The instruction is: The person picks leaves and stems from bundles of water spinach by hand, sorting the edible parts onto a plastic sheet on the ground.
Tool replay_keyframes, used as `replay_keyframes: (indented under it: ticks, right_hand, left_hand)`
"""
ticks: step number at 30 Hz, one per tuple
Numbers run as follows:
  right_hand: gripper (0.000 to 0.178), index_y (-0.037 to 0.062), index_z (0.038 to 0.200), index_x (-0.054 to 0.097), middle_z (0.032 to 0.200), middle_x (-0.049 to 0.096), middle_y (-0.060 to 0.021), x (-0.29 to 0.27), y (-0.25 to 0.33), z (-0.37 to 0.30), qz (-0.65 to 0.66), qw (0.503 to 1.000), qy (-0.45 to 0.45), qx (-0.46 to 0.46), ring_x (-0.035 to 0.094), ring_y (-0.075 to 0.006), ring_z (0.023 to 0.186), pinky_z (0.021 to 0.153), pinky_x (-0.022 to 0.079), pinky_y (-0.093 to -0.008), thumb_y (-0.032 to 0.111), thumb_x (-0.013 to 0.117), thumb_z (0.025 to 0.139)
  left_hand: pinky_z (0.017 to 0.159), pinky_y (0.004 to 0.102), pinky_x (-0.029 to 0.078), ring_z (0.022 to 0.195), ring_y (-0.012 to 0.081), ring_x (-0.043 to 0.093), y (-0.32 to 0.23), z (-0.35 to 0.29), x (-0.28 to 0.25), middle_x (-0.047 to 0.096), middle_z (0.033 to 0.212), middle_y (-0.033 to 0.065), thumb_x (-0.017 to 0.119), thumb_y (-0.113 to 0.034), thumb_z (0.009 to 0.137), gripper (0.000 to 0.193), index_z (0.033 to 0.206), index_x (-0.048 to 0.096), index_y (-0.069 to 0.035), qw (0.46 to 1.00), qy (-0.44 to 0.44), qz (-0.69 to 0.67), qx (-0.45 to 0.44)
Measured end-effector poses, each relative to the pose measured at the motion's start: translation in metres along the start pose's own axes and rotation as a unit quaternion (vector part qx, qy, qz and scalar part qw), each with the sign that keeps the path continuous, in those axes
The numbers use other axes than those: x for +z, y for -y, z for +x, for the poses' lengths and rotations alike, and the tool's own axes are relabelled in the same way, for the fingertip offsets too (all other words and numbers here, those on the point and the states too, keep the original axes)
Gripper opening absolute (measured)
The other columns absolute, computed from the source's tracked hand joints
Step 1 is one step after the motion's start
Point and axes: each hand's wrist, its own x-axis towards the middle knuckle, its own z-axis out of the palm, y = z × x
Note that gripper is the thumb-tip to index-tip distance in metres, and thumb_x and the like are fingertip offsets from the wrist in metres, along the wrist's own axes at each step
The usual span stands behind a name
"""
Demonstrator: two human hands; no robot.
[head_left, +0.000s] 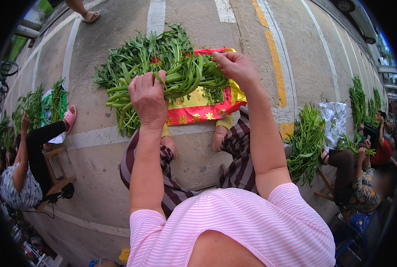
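Observation:
My left hand [148, 99] is closed around a bunch of water spinach [180, 81], its pale cut stem ends sticking out to the left. At the leafy right end of that bunch, my right hand [237, 69] pinches with thumb and fingers on a bit of the greens; exactly which piece is hard to make out. Beneath both hands lies a red and yellow plastic sack [194, 117], spread flat on the ground in front of my feet. A large pile of water spinach [134, 57] covers its left part and spills onto the pavement.
To the left, a seated person [23, 178] in pink sandals has greens beside a green sheet. On the right, another heap of greens [308, 140] lies by a silver sheet [333, 121], near a seated person [365, 191]. A sandalled foot [91, 17] shows at the top left.

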Motion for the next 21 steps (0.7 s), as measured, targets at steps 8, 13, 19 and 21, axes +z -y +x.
replay_keyframes:
  ticks: [8, 13, 19, 21]
  right_hand:
    - [0.035, -0.0013, 0.091, 0.072, 0.078, 0.069, -0.0024, 0.005, -0.014, 0.003, -0.08, 0.996, 0.046, 0.011, 0.06, -0.0069, 0.067, 0.061, 0.048, -0.0237, 0.033, 0.076, 0.084]
    - [0.024, 0.0048, 0.096, 0.068, 0.084, 0.069, 0.0006, 0.0, -0.006, 0.003, 0.079, 0.994, 0.056, 0.045, 0.058, -0.0036, 0.067, 0.059, 0.048, -0.0188, 0.027, 0.071, 0.089]
    - [0.017, 0.0035, 0.101, 0.068, 0.089, 0.07, -0.0029, -0.001, 0.004, -0.004, 0.299, 0.95, 0.084, 0.016, 0.062, -0.0049, 0.072, 0.064, 0.053, -0.0178, 0.017, 0.068, 0.091]
    - [0.019, 0.0014, 0.106, 0.067, 0.093, 0.07, -0.0046, -0.001, 0.004, -0.005, 0.316, 0.945, 0.081, 0.003, 0.064, -0.0068, 0.075, 0.069, 0.055, -0.02, 0.014, 0.068, 0.091]
  left_hand:
    - [0.094, 0.0404, 0.044, 0.093, 0.0249, 0.058, -0.004, -0.001, 0.0, 0.058, 0.09, 0.0055, 0.061, -0.01, 0.085, 0.017, 0.1, 0.066, -0.012, 1.0, 0.0, 0.006, 0.013]
    - [0.088, 0.0391, 0.044, 0.093, 0.0274, 0.058, -0.002, -0.003, 0.002, 0.059, 0.092, 0.006, 0.065, 0.004, 0.068, 0.039, 0.104, 0.065, -0.012, 1.0, 0.005, -0.018, -0.006]
    - [0.086, 0.0392, 0.044, 0.092, 0.0278, 0.059, 0.001, -0.003, 0.001, 0.059, 0.089, 0.0063, 0.063, 0.007, 0.067, 0.041, 0.104, 0.065, -0.012, 0.999, 0.013, -0.019, -0.036]
    - [0.085, 0.0392, 0.044, 0.092, 0.0281, 0.059, 0.002, -0.003, 0.001, 0.059, 0.089, 0.0064, 0.063, 0.007, 0.067, 0.041, 0.104, 0.065, -0.012, 0.999, 0.016, -0.016, -0.044]
